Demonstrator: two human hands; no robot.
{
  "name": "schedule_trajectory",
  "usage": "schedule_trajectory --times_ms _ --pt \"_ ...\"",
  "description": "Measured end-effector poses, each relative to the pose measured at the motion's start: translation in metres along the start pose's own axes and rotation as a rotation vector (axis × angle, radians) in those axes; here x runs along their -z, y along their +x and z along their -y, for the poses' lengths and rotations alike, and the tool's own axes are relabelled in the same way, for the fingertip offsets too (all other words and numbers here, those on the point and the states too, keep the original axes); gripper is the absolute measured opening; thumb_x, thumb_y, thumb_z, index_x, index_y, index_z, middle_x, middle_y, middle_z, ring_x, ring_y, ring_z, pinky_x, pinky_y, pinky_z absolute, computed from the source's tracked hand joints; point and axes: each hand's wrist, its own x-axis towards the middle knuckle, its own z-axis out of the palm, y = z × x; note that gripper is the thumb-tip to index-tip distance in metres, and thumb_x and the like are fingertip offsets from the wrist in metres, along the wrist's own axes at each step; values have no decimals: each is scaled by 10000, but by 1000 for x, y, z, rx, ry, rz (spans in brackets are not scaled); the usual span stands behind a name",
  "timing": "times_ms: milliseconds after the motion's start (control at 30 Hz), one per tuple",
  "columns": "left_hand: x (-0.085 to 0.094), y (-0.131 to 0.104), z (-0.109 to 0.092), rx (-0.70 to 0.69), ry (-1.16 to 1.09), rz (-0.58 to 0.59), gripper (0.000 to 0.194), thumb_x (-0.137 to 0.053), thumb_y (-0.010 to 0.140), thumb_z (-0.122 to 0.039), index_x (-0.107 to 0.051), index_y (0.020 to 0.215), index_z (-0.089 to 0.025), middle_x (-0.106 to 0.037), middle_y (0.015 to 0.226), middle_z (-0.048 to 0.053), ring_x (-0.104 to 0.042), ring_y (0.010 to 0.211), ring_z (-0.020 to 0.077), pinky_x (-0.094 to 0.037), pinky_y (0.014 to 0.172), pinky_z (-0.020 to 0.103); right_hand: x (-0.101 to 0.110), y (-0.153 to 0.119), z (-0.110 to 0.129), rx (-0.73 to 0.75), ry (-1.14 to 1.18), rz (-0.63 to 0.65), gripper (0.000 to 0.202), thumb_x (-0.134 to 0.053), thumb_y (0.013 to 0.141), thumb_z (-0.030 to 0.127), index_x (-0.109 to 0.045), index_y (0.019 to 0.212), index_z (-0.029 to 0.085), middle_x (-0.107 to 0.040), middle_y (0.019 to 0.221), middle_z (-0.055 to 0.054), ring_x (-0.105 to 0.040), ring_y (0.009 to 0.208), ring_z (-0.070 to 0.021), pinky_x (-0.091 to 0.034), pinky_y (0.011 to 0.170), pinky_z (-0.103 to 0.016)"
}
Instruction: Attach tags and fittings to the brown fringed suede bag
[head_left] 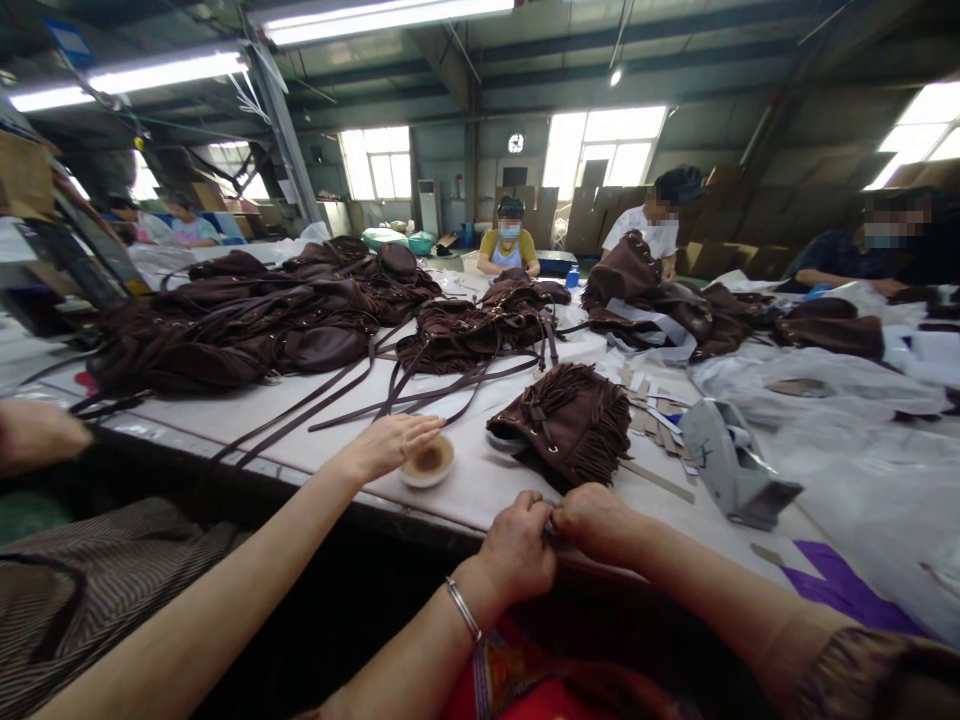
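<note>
Brown fringed bag, interior unclear

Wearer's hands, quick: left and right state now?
Left hand: closed; what it grips, if anything, can't be told.
Right hand: closed, close beside the left; any held item is too hidden to tell.

Left hand and right hand meet, fingers curled — a fringed brown bag lies just beyond.
</note>
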Motion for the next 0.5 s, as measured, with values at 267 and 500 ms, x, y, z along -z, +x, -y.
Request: schedule_trajectory --times_ms 267,500 --pt "-16 8 5 16 1 2 248 -706 778 -346 -691 966 -186 -594 1077 89 -606 963 222 -511 918 303 2 2 2 -135 96 -8 177 -634 791 267 -763 839 157 -754 807 -135 -698 742 -277 -419 605 -285" --pt "-21 20 5 84 59 72 204 -687 809 -387 -761 933 -242 -597 1046 56 -615 893 216 -515 818 307 2 -14 -10 -6 346 -41 158 -561 849 184 -718 861 173 -740 839 -62 -653 743 -185 -367 626 -253"
